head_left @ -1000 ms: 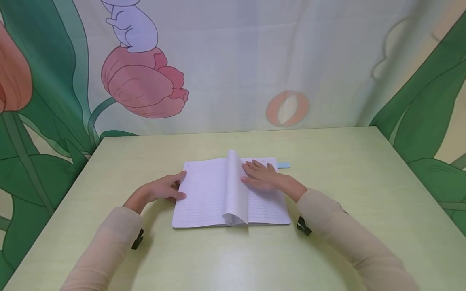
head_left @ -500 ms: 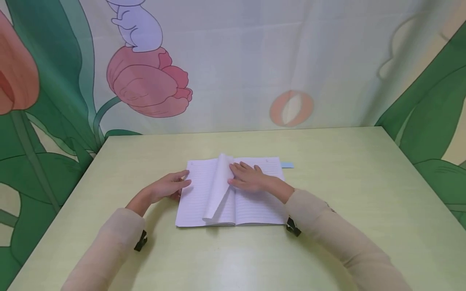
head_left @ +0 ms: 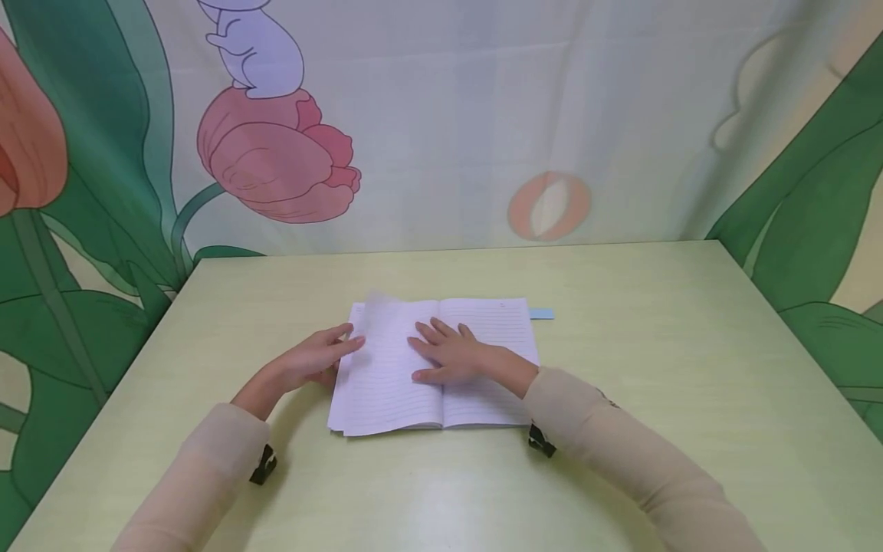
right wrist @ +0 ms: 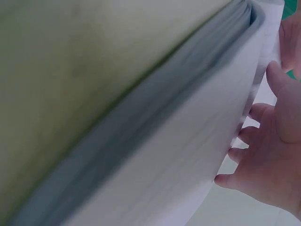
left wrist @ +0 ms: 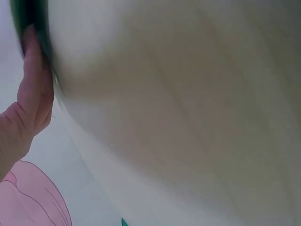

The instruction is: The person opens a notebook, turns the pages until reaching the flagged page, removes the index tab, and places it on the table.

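Observation:
An open notebook with white ruled pages lies on the table, its spine running down the middle. At its left edge my left hand holds the pages, thumb on top and the other fingers partly hidden at the side. My right hand lies flat across the middle fold, fingers spread over the left page. A turned page rises slightly at the upper left. In the right wrist view the thick stack of pages shows edge-on, with the spread right hand beyond it.
A light blue tab sticks out at the notebook's upper right. The pale wooden table extends on all sides of it. Behind hangs a printed curtain with flowers, leaves and a rabbit. Dark straps hang under both sleeves.
The curled page in the middle has turned over to the left and now lies nearly flat. My right hand has swept left across the fold; the left hand has stayed at the left edge.

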`<state>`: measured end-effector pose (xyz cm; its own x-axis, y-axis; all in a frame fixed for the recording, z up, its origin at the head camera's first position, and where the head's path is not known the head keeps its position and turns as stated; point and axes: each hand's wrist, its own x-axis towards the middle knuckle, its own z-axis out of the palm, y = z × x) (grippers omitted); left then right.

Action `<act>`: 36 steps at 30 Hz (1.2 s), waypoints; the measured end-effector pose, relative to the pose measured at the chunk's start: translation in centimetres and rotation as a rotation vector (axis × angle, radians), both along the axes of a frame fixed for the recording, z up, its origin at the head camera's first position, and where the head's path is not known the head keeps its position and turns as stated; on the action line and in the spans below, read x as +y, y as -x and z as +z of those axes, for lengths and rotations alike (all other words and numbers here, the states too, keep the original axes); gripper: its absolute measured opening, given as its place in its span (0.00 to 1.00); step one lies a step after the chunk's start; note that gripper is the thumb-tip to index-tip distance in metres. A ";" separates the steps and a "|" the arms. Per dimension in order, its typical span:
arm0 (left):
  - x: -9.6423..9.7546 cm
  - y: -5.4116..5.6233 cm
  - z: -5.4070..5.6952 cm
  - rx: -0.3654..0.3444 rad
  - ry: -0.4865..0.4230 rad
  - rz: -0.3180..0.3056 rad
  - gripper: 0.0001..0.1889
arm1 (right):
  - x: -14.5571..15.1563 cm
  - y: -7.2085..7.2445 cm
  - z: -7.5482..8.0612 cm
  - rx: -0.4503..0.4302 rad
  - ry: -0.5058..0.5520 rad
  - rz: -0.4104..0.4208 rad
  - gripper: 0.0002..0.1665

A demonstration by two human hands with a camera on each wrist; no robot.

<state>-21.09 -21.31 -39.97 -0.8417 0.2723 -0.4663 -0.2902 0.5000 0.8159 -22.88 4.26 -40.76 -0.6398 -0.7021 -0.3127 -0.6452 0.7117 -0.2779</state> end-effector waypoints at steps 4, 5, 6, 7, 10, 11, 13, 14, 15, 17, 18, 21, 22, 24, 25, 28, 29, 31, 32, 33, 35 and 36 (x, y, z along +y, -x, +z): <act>0.0 0.0 -0.5 0.058 0.015 -0.023 0.45 | 0.1 -0.5 0.2 0.002 -0.023 0.011 0.41; -0.1 0.0 -0.6 0.070 0.012 -0.027 0.46 | 0.1 -0.6 0.3 0.002 -0.021 0.009 0.40; -0.1 0.1 -0.6 0.077 0.014 -0.024 0.47 | 0.2 -0.7 0.4 0.002 -0.023 0.007 0.40; -0.2 0.1 -0.6 0.081 0.013 -0.023 0.47 | 0.3 -0.8 0.5 0.001 -0.018 0.007 0.40; -0.2 0.1 -0.6 0.082 0.017 -0.025 0.48 | 0.7 -0.9 0.8 -0.013 0.009 0.006 0.40; -0.2 0.1 -0.6 0.078 0.016 -0.032 0.48 | 1.0 -0.9 0.9 -0.011 0.022 0.008 0.40; -0.2 0.2 -0.5 0.065 0.009 -0.037 0.46 | 1.7 -0.7 1.1 -0.005 0.049 0.005 0.40; -0.2 0.2 -0.5 0.062 0.014 -0.039 0.45 | 2.1 -0.6 1.2 -0.001 0.060 -0.004 0.40; -0.2 0.2 -0.5 0.057 0.014 -0.042 0.44 | 2.6 -0.5 1.3 -0.001 0.071 -0.016 0.40; -0.2 0.3 -0.5 0.043 0.008 -0.032 0.43 | 3.6 -0.2 1.4 0.002 0.090 -0.036 0.40; -0.2 0.3 -0.6 0.037 0.007 -0.023 0.42 | 4.1 0.0 1.4 -0.001 0.102 -0.050 0.39; -0.1 0.4 -0.7 0.026 -0.009 -0.007 0.41 | 5.6 0.4 1.4 0.002 0.123 -0.082 0.39; -0.1 0.4 -0.8 0.025 -0.012 -0.001 0.40 | 6.1 0.5 1.4 0.012 0.129 -0.091 0.39; -0.2 0.4 -0.9 0.023 -0.020 0.009 0.39 | 7.0 0.8 1.3 0.035 0.149 -0.112 0.38; -0.2 0.4 -0.9 0.022 -0.023 0.008 0.39 | 7.4 1.0 1.2 0.051 0.156 -0.122 0.38; -0.2 0.4 -1.0 0.009 -0.034 0.000 0.38 | 8.5 1.3 1.1 0.094 0.188 -0.162 0.37; -0.2 0.4 -1.0 0.003 -0.042 -0.002 0.38 | 8.8 1.4 1.0 0.111 0.195 -0.170 0.37; -0.2 0.4 -0.9 -0.001 -0.047 -0.015 0.37 | 9.4 1.7 1.0 0.143 0.192 -0.184 0.37; -0.2 0.4 -0.9 -0.002 -0.047 -0.020 0.36 | 9.6 1.8 1.0 0.151 0.189 -0.193 0.37; -0.1 0.5 -0.9 -0.002 -0.043 -0.025 0.35 | 9.9 1.9 1.0 0.157 0.180 -0.201 0.37; -0.1 0.5 -0.8 0.000 -0.038 -0.030 0.33 | 10.5 2.4 0.8 0.172 0.141 -0.214 0.38; -0.1 0.5 -0.8 0.000 -0.031 -0.035 0.33 | 10.8 2.6 0.8 0.172 0.122 -0.224 0.39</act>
<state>-21.59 -21.37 -40.79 -0.8315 0.3157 -0.4571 -0.2731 0.4841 0.8313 -25.45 15.02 -39.93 -0.8193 -0.5630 -0.1086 -0.5208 0.8099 -0.2698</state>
